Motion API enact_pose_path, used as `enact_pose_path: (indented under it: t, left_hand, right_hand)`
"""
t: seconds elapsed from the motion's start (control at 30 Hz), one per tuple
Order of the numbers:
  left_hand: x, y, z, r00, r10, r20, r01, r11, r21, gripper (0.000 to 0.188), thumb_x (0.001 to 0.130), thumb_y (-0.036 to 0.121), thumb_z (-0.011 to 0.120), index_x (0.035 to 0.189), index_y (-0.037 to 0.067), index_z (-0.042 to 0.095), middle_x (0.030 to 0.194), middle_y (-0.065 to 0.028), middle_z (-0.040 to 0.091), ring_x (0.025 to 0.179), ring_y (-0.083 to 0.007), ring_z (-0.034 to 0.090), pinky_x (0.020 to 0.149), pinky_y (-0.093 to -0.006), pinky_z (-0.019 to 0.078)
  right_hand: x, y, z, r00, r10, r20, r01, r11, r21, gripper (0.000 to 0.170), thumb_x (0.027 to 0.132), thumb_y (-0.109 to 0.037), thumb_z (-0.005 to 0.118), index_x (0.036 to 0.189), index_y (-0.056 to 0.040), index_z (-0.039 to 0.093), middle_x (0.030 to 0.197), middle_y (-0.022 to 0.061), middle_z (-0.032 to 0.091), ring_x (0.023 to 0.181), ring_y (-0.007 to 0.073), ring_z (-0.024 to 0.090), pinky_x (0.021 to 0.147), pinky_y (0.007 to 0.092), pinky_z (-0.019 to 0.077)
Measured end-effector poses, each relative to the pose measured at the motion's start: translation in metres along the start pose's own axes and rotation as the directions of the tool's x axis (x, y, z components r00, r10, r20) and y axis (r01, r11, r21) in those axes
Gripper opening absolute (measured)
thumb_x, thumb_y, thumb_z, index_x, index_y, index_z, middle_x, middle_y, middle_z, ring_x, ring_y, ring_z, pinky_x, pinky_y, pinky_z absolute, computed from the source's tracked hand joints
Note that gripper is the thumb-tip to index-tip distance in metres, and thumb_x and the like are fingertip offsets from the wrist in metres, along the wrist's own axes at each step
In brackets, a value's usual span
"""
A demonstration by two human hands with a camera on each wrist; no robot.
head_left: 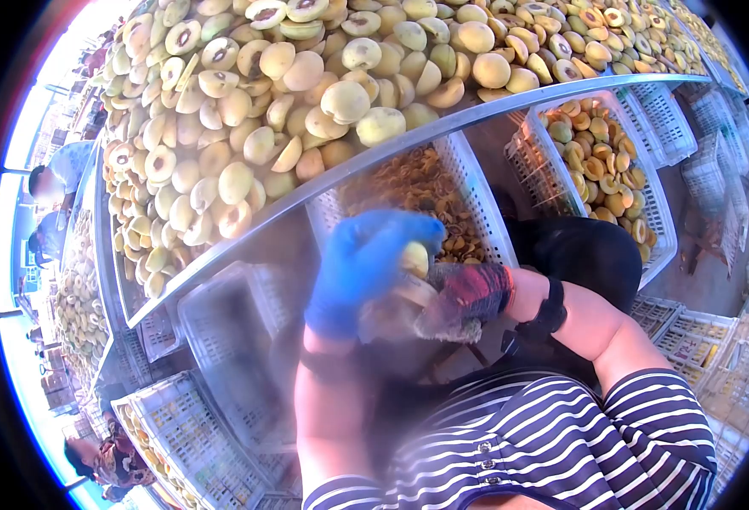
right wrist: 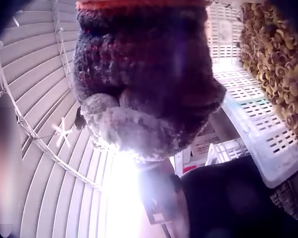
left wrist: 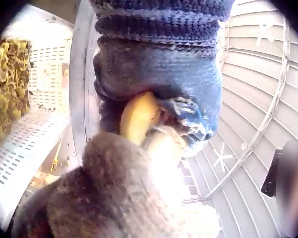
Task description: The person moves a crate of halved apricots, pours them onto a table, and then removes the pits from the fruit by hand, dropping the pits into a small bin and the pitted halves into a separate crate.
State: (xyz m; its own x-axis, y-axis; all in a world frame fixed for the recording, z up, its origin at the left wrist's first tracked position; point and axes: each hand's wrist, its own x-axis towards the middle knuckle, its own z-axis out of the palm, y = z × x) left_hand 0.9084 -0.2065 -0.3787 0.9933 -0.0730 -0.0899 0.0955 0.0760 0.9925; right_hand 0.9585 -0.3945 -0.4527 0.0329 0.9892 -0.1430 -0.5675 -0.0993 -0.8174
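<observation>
My left hand, in a blue glove, is raised over a crate, its fingers curled round a yellow peach. In the left wrist view this peach shows between the blue glove and the grey fingertips of the other glove. My right hand, in a dark red and grey knit glove, is close beside it with fingers curled. A thin pale tool sticks out of that fist toward the peach; most of it is hidden. The right wrist view shows the curled grey fingertips of this glove.
A metal-edged table heaped with halved peaches lies ahead. Below its edge stand a crate of brown scraps and, at right, a white crate of peach halves. More crates stand at left. Other people are at far left.
</observation>
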Motion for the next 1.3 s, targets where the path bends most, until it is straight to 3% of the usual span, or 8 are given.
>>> enact_pose_path:
  t: [0.17,0.3,0.33,0.43,0.63,0.67,0.83,1.3]
  left_hand:
    - [-0.014,-0.016,-0.006,0.883,-0.007,-0.469,-0.101,0.974,-0.204,0.054,0.106,0.042,0.038,0.116,-0.006,0.060,0.097,-0.0161,0.070,0.085,-0.0260,0.069,0.081,-0.0368,0.0570]
    - [-0.085,0.008,-0.052,0.654,0.122,-0.746,-0.310,0.943,-0.118,0.040,0.106,0.026,0.040,0.125,-0.004,0.059,0.105,-0.0160,0.069,0.091,-0.0233,0.068,0.085,-0.0389,0.0566]
    - [-0.120,0.029,-0.041,0.559,0.464,-0.687,0.069,0.800,0.597,0.037,0.106,0.025,0.042,0.125,-0.002,0.061,0.108,-0.0150,0.068,0.095,-0.0217,0.066,0.084,-0.0402,0.0573]
    - [-0.173,0.033,-0.065,0.313,0.500,-0.807,0.466,0.660,0.590,0.036,0.103,0.024,0.052,0.125,-0.004,0.061,0.114,-0.0092,0.066,0.104,-0.0168,0.062,0.092,-0.0304,0.0484]
    - [-0.098,0.025,-0.026,0.591,0.147,-0.793,-0.005,0.984,0.179,0.039,0.099,0.013,0.057,0.136,0.001,0.054,0.125,-0.0112,0.063,0.114,-0.0177,0.060,0.097,-0.0293,0.0467]
    - [-0.082,0.003,-0.026,0.626,0.324,-0.710,-0.039,0.922,0.386,0.038,0.097,0.009,0.059,0.133,0.000,0.056,0.124,-0.0104,0.063,0.112,-0.0167,0.060,0.096,-0.0276,0.0469]
    - [-0.056,-0.036,-0.032,0.779,-0.021,-0.626,0.130,0.983,0.130,0.033,0.094,0.007,0.064,0.126,-0.002,0.060,0.101,-0.0024,0.066,0.085,-0.0073,0.060,0.074,-0.0201,0.0499]
    - [-0.056,-0.044,-0.043,0.776,-0.098,-0.624,0.035,0.993,-0.113,0.026,0.096,0.015,0.063,0.118,0.002,0.065,0.095,-0.0008,0.066,0.079,-0.0054,0.058,0.068,-0.0200,0.0468]
  right_hand:
    - [-0.011,-0.020,-0.007,0.993,-0.051,0.102,0.028,0.977,0.213,0.032,0.093,-0.022,0.065,0.120,-0.0061,0.056,0.091,-0.0004,0.062,0.075,0.0086,0.059,0.064,0.0267,0.0494]
    - [-0.020,-0.009,-0.037,0.997,0.006,-0.072,-0.037,0.898,-0.438,0.038,0.087,-0.026,0.068,0.114,-0.0037,0.055,0.091,0.0069,0.065,0.074,0.0158,0.064,0.062,0.0293,0.0491]
    - [-0.020,-0.004,-0.047,0.995,-0.086,-0.056,0.020,0.696,-0.717,0.039,0.085,-0.026,0.069,0.114,-0.0034,0.054,0.093,0.0094,0.066,0.076,0.0192,0.065,0.063,0.0310,0.0502]
    - [-0.027,0.006,-0.075,0.866,0.147,-0.479,-0.498,0.353,-0.792,0.040,0.082,-0.026,0.066,0.117,-0.0061,0.058,0.097,0.0181,0.067,0.086,0.0295,0.067,0.074,0.0387,0.0529]
    - [0.006,0.071,-0.085,0.767,0.279,-0.578,-0.564,-0.135,-0.815,0.032,0.094,-0.019,0.049,0.120,-0.0161,0.067,0.108,0.0156,0.070,0.097,0.0342,0.067,0.085,0.0447,0.0529]
    - [0.009,0.083,-0.085,0.748,0.309,-0.587,-0.559,-0.182,-0.809,0.035,0.090,-0.020,0.050,0.119,-0.0124,0.068,0.114,0.0158,0.069,0.103,0.0347,0.066,0.087,0.0449,0.0525]
    - [0.022,0.139,-0.115,0.561,0.410,-0.719,-0.712,-0.203,-0.672,0.047,0.086,-0.038,0.059,0.122,-0.0079,0.067,0.133,0.0143,0.060,0.120,0.0329,0.060,0.097,0.0456,0.0495]
    - [0.035,0.143,-0.154,0.506,0.584,-0.635,-0.586,-0.307,-0.750,0.042,0.078,-0.032,0.063,0.114,-0.0123,0.072,0.125,0.0145,0.065,0.114,0.0336,0.063,0.093,0.0438,0.0506]
